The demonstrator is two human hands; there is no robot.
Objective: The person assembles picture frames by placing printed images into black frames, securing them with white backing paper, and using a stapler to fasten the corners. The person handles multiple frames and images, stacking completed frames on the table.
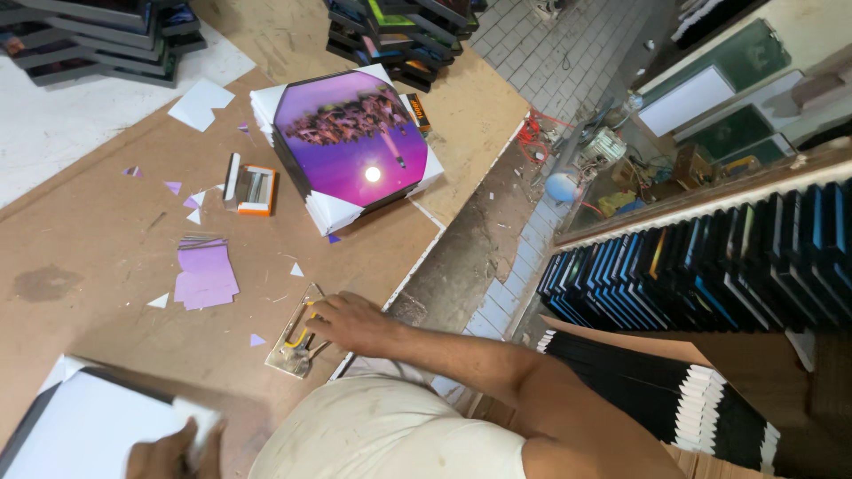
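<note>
Nearest to me, at about seven o'clock in the head view, my left hand lies on a white cloth pad at the corner of a white panel with a dark edge; its grip looks curled loosely over the pad, though blur keeps me from telling how firmly it closes. Just past it, near six o'clock, my right hand reaches across the brown worktop, fingers bent down onto a small flat metal tool with a yellow loop lying by the worktop's edge; I cannot tell whether that grip is shut on the tool or only pressing on it. Out at nine o'clock from the right hand sits a stack of purple paper offcuts, with small purple and white scraps scattered around it. Further on, toward eleven o'clock, an orange and white hand tool lies on the worktop, and just beside it at twelve o'clock is a stack of framed prints, the top one a purple picture with white corner guards. At the far edge, more dark framed stacks stand at twelve and ten o'clock. At three o'clock a row of upright frames fills a rack.
</note>
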